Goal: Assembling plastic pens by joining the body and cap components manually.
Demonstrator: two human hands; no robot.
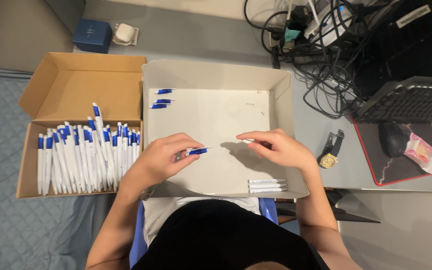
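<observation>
My left hand [163, 159] pinches a short blue and white pen part [199, 150] over the white shallow box [281, 100]. My right hand [276, 147] holds a thin white pen piece [246, 141] by its end, a little to the right of the blue part; the two pieces are apart. Three white pen barrels [267, 186] lie side by side at the white box's near right corner. Three blue caps [162, 98] lie at its far left.
A brown cardboard box [71, 75] on the left holds several white and blue pens [86, 155]. On the grey desk to the right are a wristwatch [330, 152], a mouse [392, 138] on a black pad, a keyboard [411, 100] and tangled cables [321, 45].
</observation>
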